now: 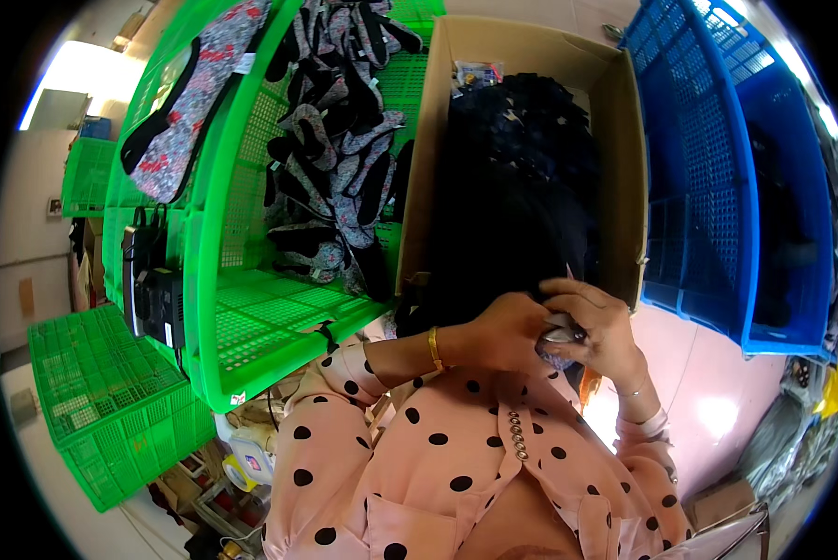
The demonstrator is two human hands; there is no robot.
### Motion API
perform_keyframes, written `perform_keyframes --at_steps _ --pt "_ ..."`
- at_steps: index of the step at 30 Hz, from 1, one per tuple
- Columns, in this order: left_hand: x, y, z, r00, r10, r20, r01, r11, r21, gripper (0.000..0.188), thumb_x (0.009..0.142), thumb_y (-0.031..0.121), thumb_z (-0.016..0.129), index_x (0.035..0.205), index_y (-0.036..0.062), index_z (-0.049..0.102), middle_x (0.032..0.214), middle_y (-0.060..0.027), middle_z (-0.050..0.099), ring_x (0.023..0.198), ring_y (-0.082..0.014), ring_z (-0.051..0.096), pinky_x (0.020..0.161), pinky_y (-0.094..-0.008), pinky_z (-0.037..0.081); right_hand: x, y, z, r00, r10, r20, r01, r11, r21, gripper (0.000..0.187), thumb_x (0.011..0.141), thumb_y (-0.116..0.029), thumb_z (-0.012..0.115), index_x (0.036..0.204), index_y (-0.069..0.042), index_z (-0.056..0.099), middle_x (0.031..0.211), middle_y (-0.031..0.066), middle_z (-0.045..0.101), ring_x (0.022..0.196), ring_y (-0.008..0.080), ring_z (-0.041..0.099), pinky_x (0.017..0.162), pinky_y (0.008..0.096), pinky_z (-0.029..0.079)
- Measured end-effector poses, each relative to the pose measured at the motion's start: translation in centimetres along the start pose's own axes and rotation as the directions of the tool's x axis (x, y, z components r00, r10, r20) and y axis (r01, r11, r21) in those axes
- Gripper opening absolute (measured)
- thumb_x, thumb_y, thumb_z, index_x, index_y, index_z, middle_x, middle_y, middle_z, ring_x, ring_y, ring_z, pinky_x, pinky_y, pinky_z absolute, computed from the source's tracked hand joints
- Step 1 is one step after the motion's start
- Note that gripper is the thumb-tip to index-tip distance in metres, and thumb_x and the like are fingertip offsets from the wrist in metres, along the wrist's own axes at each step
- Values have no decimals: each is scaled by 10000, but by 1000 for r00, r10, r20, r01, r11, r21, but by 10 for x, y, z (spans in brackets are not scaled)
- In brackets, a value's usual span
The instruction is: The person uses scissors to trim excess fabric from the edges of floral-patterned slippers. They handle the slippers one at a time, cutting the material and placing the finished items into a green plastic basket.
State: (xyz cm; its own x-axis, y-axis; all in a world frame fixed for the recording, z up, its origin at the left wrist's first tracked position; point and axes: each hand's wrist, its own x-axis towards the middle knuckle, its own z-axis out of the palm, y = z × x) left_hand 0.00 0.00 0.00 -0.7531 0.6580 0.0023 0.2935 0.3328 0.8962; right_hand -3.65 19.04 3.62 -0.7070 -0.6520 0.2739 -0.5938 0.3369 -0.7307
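Observation:
Close in front of my chest, my left hand (512, 333) and my right hand (603, 327) meet over a small bunched piece of grey patterned fabric (557, 353). My right fingers curl round it from the right side. The left fingers press against it and are partly hidden. Just beyond my hands stands an open cardboard box (421, 191) holding a heap of black cloth (512, 205). Left of it, a green plastic crate (212, 308) contains several floral grey fabric pieces with black parts (344, 168). A longer floral piece (195, 103) hangs over the crate's left rim.
A black box-shaped device with a cord (158, 303) hangs on the green crate's left side. Another green crate (111, 401) sits lower left. Blue crates (694, 168) stand at the right. Clear plastic bags (788, 439) lie on the lower right.

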Motion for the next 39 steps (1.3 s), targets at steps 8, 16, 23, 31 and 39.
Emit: perform_keyframes --at_steps 8,16,23,31,39 --pt "-29 15 -12 953 -223 206 298 813 -500 270 715 146 792 896 -6 659 695 -28 628 648 -48 583 570 -231 468 -31 8 8 866 141 479 -365 834 413 452 659 -292 882 719 -35 514 634 79 474 557 186 447 540 309 392" --pt "-29 5 -19 950 -130 283 241 883 -402 353 789 263 766 965 -10 628 758 -69 640 676 -126 595 611 -274 474 -53 -34 19 542 588 601 -804 156 574 104 867 -21 684 896 -52 589 826 -54 584 744 40 534 662 199 436" --pt "-24 -16 -18 945 -74 320 244 810 -534 457 768 226 748 1081 -38 546 895 -131 620 810 -176 582 725 -309 465 -38 -29 14 425 732 533 -783 2 622 134 804 23 676 900 -47 614 828 -31 598 738 65 554 688 219 456" --pt "17 -34 -45 952 -41 -302 -2 990 -140 209 768 -1 632 944 11 520 775 -211 610 752 -405 633 619 -419 483 21 20 23 611 771 180 -734 465 495 223 806 -30 678 665 -90 516 640 -86 441 592 17 392 506 226 308" --pt "53 -89 -53 850 103 -517 3 980 200 255 751 -80 599 949 23 475 840 -220 596 838 -437 602 692 -470 486 62 78 24 895 446 8 -446 895 -25 352 718 -248 830 888 1 648 726 171 587 612 295 566 611 350 473"
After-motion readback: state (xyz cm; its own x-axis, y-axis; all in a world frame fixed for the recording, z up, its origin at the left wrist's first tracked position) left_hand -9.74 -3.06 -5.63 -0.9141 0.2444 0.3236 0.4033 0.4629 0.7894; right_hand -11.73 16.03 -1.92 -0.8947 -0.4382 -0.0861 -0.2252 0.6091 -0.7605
